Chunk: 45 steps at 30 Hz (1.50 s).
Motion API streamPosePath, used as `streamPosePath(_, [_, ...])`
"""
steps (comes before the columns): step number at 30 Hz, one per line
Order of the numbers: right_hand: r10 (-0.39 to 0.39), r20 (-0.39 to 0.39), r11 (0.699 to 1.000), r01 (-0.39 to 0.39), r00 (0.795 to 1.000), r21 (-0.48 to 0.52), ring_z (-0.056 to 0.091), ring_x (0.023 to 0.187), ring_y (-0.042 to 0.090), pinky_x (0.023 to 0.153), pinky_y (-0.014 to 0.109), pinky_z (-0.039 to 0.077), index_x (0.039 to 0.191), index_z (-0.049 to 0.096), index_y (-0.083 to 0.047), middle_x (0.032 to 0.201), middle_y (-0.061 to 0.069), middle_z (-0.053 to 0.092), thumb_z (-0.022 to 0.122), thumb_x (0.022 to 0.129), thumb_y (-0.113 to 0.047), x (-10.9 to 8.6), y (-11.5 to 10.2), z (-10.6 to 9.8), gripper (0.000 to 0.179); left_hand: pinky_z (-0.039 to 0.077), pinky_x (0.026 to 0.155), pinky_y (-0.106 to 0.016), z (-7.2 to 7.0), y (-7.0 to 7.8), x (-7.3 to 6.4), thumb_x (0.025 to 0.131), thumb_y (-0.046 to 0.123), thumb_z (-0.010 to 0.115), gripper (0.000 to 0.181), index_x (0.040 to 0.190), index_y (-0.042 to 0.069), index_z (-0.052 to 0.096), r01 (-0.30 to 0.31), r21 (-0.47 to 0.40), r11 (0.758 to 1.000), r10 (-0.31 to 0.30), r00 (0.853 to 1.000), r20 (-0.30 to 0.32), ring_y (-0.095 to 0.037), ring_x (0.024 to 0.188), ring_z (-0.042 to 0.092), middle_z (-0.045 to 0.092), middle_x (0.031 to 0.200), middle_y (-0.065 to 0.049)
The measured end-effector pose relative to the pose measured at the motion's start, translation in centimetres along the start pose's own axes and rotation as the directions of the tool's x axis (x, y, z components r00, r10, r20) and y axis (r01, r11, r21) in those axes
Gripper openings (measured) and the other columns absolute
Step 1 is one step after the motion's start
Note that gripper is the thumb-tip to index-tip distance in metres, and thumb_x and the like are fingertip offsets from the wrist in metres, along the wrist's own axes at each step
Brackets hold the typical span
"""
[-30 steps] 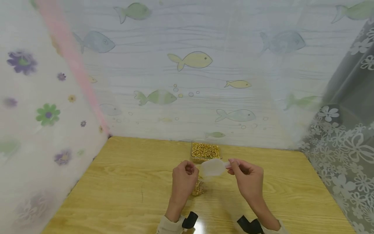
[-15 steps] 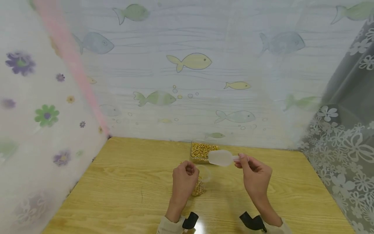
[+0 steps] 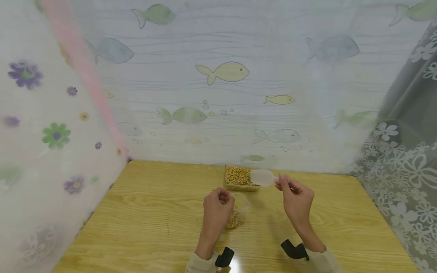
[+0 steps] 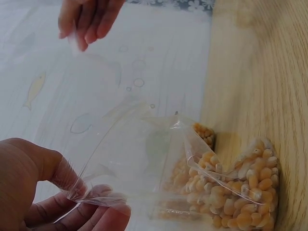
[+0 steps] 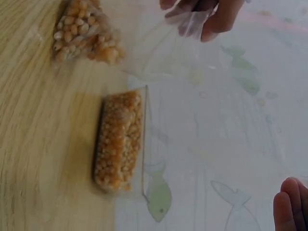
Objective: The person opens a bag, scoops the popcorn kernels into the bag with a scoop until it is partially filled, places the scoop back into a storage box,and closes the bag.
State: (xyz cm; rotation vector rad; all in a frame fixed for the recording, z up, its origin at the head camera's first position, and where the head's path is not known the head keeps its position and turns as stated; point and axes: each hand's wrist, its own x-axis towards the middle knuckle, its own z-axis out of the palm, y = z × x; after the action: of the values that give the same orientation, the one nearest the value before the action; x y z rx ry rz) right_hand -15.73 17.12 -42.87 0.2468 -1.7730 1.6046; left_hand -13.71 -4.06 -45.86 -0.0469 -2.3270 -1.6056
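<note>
My left hand (image 3: 217,212) pinches the rim of a clear plastic bag (image 4: 192,163), whose mouth gapes beside the fingers. Corn kernels (image 4: 245,199) fill the bag's lower part, which stands on the table. Between its thumb and fingertips, my right hand (image 3: 297,199) holds the handle of a translucent white scoop (image 3: 262,177). In the head view the scoop's bowl overlaps the right end of a clear rectangular container (image 3: 241,187) of corn kernels; no kernels can be made out in the bowl. The right wrist view shows the container (image 5: 120,144) and bag (image 5: 82,36), but hardly any scoop.
The wood-grain table (image 3: 146,212) extends to both sides of the hands. Behind it hangs a pale curtain with printed fish (image 3: 228,72). A flowered sheet (image 3: 56,135) flanks the left side, and a grey floral curtain (image 3: 406,182) the right.
My right hand has carried the scoop from beside the left hand, above the bag, away and rightward to the container. The left hand has kept its hold on the bag, almost still.
</note>
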Motion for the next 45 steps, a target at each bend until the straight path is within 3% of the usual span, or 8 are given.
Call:
streamPosePath(11, [0.081, 0.025, 0.992, -0.079, 0.996, -0.095, 0.074, 0.07, 0.005, 0.065, 0.016, 0.057, 0.103, 0.077, 0.008, 0.088, 0.028, 0.074, 0.067, 0.098, -0.008, 0.8, 4.0, 0.3, 0.02, 0.054, 0.062, -0.026, 0.0, 0.0, -0.1, 0.093, 0.005, 0.066, 0.006, 0.091, 0.004, 0.071, 0.031, 0.015, 0.999, -0.031, 0.999, 0.006, -0.007, 0.063, 0.062, 0.066, 0.074, 0.0])
streamPosePath(16, [0.081, 0.063, 0.984, -0.07, 0.995, -0.161, 0.074, 0.069, 0.014, 0.063, 0.013, 0.055, 0.104, 0.076, 0.009, 0.088, 0.027, 0.074, 0.066, 0.098, -0.005, 1.1, 5.5, 0.7, 0.018, 0.053, 0.062, -0.025, 0.0, 0.0, -0.1, 0.094, 0.005, 0.066, 0.007, 0.088, 0.008, 0.07, 0.03, 0.016, 0.999, -0.03, 1.0, 0.004, -0.007, 0.063, 0.061, 0.065, 0.073, 0.0])
streamPosePath(20, [0.093, 0.1, 0.977, -0.071, 0.991, -0.199, 0.073, 0.066, 0.02, 0.06, 0.011, 0.053, 0.104, 0.075, 0.013, 0.085, 0.029, 0.073, 0.065, 0.097, 0.0, 1.2, 5.1, 1.4, 0.018, 0.053, 0.062, -0.025, 0.0, -0.3, 0.0, 0.093, 0.005, 0.066, 0.008, 0.087, 0.01, 0.069, 0.023, 0.011, 1.0, -0.023, 1.0, 0.001, -0.007, 0.063, 0.061, 0.065, 0.073, 0.001])
streamPosePath(23, [0.174, 0.123, 0.97, -0.148, 0.977, -0.192, 0.073, 0.066, 0.02, 0.063, 0.017, 0.057, 0.102, 0.074, 0.014, 0.085, 0.031, 0.072, 0.064, 0.098, -0.001, 1.6, 4.3, 1.9, 0.019, 0.054, 0.062, -0.025, 0.0, -0.5, 0.2, 0.092, 0.004, 0.067, 0.008, 0.087, 0.009, 0.069, 0.015, 0.003, 1.0, -0.015, 1.0, -0.002, -0.007, 0.063, 0.062, 0.065, 0.073, 0.0])
streamPosePath(28, [0.341, 0.125, 0.935, -0.322, 0.932, -0.146, 0.074, 0.065, 0.016, 0.066, 0.027, 0.06, 0.098, 0.073, 0.017, 0.086, 0.035, 0.071, 0.062, 0.1, -0.004, 2.3, 4.7, 2.6, 0.023, 0.053, 0.061, -0.024, -0.1, -0.6, 0.5, 0.092, 0.004, 0.067, 0.008, 0.087, 0.009, 0.069, 0.021, 0.0, 1.0, -0.021, 1.0, 0.001, -0.007, 0.063, 0.061, 0.065, 0.073, 0.0])
streamPosePath(32, [0.429, 0.111, 0.903, -0.424, 0.896, -0.069, 0.074, 0.064, 0.016, 0.064, 0.027, 0.061, 0.1, 0.073, 0.016, 0.084, 0.027, 0.074, 0.063, 0.1, -0.008, 2.6, 7.0, 2.9, 0.026, 0.053, 0.06, -0.024, -0.1, -0.6, 0.6, 0.091, 0.002, 0.067, 0.008, 0.087, 0.009, 0.069, 0.012, -0.002, 1.0, -0.012, 1.0, 0.003, -0.008, 0.062, 0.061, 0.065, 0.073, 0.0])
streamPosePath(38, [0.591, 0.087, 0.802, -0.596, 0.802, 0.045, 0.072, 0.063, 0.008, 0.063, 0.025, 0.06, 0.107, 0.07, 0.019, 0.071, 0.0, 0.075, 0.064, 0.1, -0.013, 2.1, 9.7, 2.9, 0.033, 0.053, 0.061, -0.024, 0.0, -0.7, 0.7, 0.092, 0.002, 0.066, 0.007, 0.088, 0.007, 0.069, 0.019, -0.018, 1.0, -0.019, 1.0, 0.018, -0.007, 0.062, 0.061, 0.064, 0.073, -0.001])
streamPosePath(45, [0.685, 0.126, 0.709, -0.696, 0.718, 0.113, 0.074, 0.069, 0.008, 0.068, 0.024, 0.06, 0.121, 0.062, 0.02, 0.072, -0.005, 0.075, 0.062, 0.102, -0.015, 1.6, 10.7, 2.7, 0.04, 0.053, 0.06, -0.024, -0.1, -0.8, 0.7, 0.092, 0.003, 0.066, 0.008, 0.087, 0.008, 0.069, 0.026, -0.02, 0.999, -0.026, 1.0, 0.017, -0.007, 0.06, 0.061, 0.064, 0.072, 0.0])
